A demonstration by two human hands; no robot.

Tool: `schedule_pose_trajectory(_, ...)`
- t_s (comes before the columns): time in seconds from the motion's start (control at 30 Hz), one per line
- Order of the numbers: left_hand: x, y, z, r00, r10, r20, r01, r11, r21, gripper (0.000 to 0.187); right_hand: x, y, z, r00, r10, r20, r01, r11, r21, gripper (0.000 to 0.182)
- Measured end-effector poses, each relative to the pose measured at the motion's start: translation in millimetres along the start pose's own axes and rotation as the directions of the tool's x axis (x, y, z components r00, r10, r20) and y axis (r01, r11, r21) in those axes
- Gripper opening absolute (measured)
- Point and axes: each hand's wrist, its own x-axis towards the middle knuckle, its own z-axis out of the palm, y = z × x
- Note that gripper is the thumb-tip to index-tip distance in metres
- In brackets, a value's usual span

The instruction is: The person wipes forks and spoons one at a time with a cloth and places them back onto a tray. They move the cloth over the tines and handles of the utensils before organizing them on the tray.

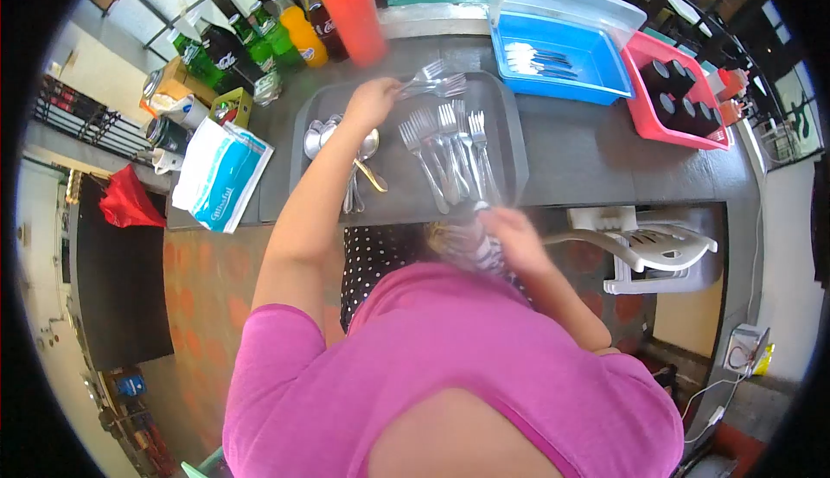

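Note:
At the tray's far side, my left hand (375,103) is closed on the handle ends of a few forks (450,86), whose tines point right. My right hand (516,238) is at the table's near edge, closed on a patterned cloth (467,246) that is blurred by motion. A small silvery bit shows by its fingertips, too blurred to name. Several more forks (448,145) lie side by side on the grey tray (512,132), tines away from me. Spoons (313,139) lie on the tray's left, partly hidden by my left forearm, with a gold-coloured handle (373,179) among them.
A blue box (596,80) with a clear lid holds cutlery at the back right. Beside it stands a pink basket (644,119) with dark containers. Bottles (277,37) and an orange tumbler (350,15) stand back left, a tissue pack (226,175) at left.

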Motion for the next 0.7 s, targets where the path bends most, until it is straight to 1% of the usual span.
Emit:
schedule_pose_trajectory(0.03,8,-5,6,1.0,0.01,0.026,-0.011,1.0,0.023,0.026,-3,-3,-6,0.999,0.038,0.03,-0.04,0.996,0.074,0.028)
schedule_pose_trajectory(0.07,15,-10,11,0.999,0.02,0.05,-0.022,0.999,0.046,0.026,-5,-2,-11,0.999,0.034,0.021,-0.036,0.996,0.078,0.028)
schedule_pose_trajectory(0.1,23,-19,18,0.998,0.029,0.055,-0.031,0.999,0.044,0.026,-6,1,-17,0.999,0.019,0.05,-0.025,0.992,0.126,0.028)
schedule_pose_trajectory(0.13,30,-26,24,0.995,0.084,0.047,-0.085,0.996,0.028,0.025,-7,2,-21,0.997,0.003,0.08,-0.017,0.985,0.172,0.028)
schedule_pose_trajectory(0.17,35,-34,30,0.99,0.136,0.037,-0.136,0.991,0.011,0.024,-10,0,-23,0.997,0.001,0.072,-0.014,0.985,0.174,0.028)
schedule_pose_trajectory(0.27,39,-29,25,0.981,0.176,0.086,-0.18,0.983,0.042,0.023,-16,-5,-26,0.995,0.01,0.103,-0.03,0.982,0.187,0.027)
schedule_pose_trajectory(0.37,41,-37,28,0.974,0.216,0.065,-0.219,0.974,0.051,0.022,-18,-4,-27,0.994,-0.024,0.107,0.0,0.977,0.214,0.026)
schedule_pose_trajectory(0.5,37,-28,22,0.978,0.191,0.081,-0.197,0.978,0.072,0.022,-15,-7,-26,0.992,-0.021,0.123,-0.009,0.971,0.237,0.026)
schedule_pose_trajectory(0.57,37,-30,23,0.972,0.237,0.01,-0.237,0.968,0.087,0.025,-14,-7,-24,0.992,-0.013,0.129,-0.019,0.969,0.248,0.026)
schedule_pose_trajectory(0.6,34,-26,21,0.972,0.235,0.009,-0.235,0.968,0.087,0.025,-13,-7,-23,0.991,-0.015,0.131,-0.019,0.967,0.252,0.026)
schedule_pose_trajectory(0.67,21,-5,16,0.953,0.257,-0.157,-0.241,0.964,0.114,0.024,-13,-7,-23,0.991,-0.014,0.133,-0.02,0.967,0.253,0.026)
schedule_pose_trajectory(0.7,13,5,13,0.954,0.255,-0.158,-0.24,0.964,0.112,0.024,-12,-5,-24,0.989,-0.027,0.144,-0.01,0.967,0.253,0.026)
